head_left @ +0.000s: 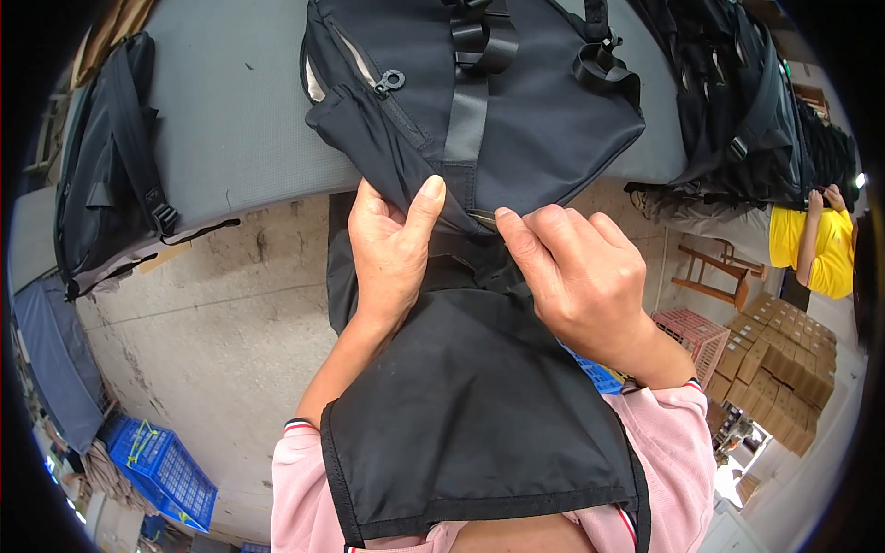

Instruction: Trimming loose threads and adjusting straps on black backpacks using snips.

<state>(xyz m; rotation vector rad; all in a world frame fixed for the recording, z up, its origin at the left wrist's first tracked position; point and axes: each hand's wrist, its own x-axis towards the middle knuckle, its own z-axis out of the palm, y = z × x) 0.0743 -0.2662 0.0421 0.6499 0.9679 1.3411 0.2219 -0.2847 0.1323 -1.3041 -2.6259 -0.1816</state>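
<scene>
Bag: here it is at 12 o'clock, a soft black fabric bag (544,138), lower edge at the table's near rim; a side zip gapes, pale fabric lining (358,57) flashing through, deeper contents out of sight.
Left hand: below centre-bag, the left hand (392,263) pinches black cloth, thumb on top, fingers curled under.
Right hand: just beside it, the right hand (585,276) is tightly curled, gripping a slim metallic tool (484,217) at the seam, mostly hidden.
Crates: blue plastic lattice crate (171,470) at 8 o'clock, inside hard to read; pinkish-red one (691,336) between 3 and 4, brown cardboard boxes (784,369) stacked beyond.
Table: grey, textured tabletop (249,120), more black bags (101,175) near 10 and 2.
Room: grey concrete floor (212,323); yellow-shirted co-worker (816,244) at 3.
</scene>
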